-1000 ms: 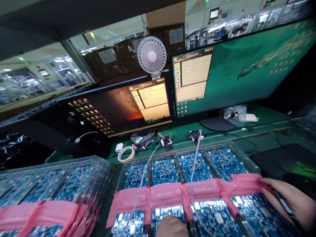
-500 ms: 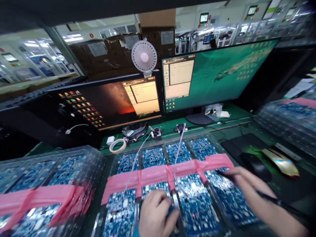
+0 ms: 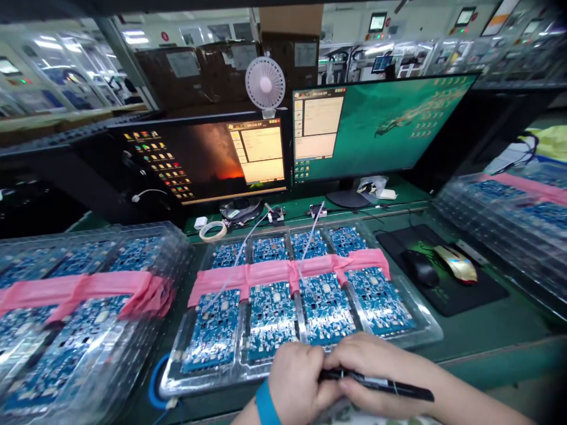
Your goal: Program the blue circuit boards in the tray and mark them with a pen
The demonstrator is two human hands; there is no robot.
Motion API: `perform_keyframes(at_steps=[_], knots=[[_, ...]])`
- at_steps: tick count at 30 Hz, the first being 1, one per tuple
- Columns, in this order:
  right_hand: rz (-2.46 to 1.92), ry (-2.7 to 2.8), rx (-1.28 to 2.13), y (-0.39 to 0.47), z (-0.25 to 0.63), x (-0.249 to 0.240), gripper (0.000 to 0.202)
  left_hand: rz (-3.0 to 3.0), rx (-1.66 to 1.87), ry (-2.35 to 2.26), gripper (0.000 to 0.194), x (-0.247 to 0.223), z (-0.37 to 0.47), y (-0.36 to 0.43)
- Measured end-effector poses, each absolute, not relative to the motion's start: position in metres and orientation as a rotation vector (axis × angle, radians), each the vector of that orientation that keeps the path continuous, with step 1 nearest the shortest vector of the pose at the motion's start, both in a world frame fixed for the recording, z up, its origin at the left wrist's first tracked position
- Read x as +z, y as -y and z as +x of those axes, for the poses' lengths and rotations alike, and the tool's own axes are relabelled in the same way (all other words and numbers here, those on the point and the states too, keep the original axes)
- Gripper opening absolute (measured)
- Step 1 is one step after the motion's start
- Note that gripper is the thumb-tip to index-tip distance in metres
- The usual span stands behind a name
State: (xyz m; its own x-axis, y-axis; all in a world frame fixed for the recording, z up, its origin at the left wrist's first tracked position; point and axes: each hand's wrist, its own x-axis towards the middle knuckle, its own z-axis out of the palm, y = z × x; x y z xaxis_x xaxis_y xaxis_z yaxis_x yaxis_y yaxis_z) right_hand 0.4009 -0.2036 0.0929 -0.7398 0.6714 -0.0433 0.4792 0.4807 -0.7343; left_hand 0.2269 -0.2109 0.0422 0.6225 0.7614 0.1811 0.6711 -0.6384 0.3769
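My left hand (image 3: 296, 378), with a blue band (image 3: 267, 404) at its wrist, is closed at the front edge of the clear tray (image 3: 261, 369). Its fingers meet those of my right hand (image 3: 370, 369) around one end of a black pen (image 3: 390, 386). The pen lies in my right hand and points to the lower right. Just behind both hands, the tray holds several blue circuit boards (image 3: 325, 313), crossed by a pink strip (image 3: 270, 273). Two thin white cables lie over the boards.
Stacked trays with boards stand at the left (image 3: 88, 348) and right (image 3: 509, 236). Two monitors (image 3: 376, 130) and a small fan (image 3: 264, 84) are behind. A tape roll (image 3: 212, 231) lies behind the tray. Two mice (image 3: 456, 264) rest on a black mat (image 3: 482, 289).
My right hand has come from the right-hand boards down to the front, beside my left hand. My left hand has moved off the boards toward the tray's front edge. The camera view has shifted.
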Motion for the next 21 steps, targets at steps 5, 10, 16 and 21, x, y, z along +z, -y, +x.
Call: perform_keyframes(at_steps=[5, 10, 16, 21], knots=[[-1.208, 2.043, 1.048, 0.195, 0.418, 0.080, 0.024, 2.430, 0.376, -1.227, 0.014, 0.041, 0.228, 0.206], [-1.588, 1.589, 0.937, 0.151, 0.427, 0.036, 0.011, 2.614, 0.234, -1.066, 0.014, 0.041, 0.234, 0.187], [-1.561, 1.814, 0.936, 0.129, 0.426, 0.019, 0.018, 2.673, 0.197, -0.941, 0.013, 0.020, 0.238, 0.168], [-1.670, 1.857, 0.870, 0.130, 0.424, 0.012, 0.016, 2.633, 0.237, -0.948, 0.015, 0.012, 0.234, 0.166]])
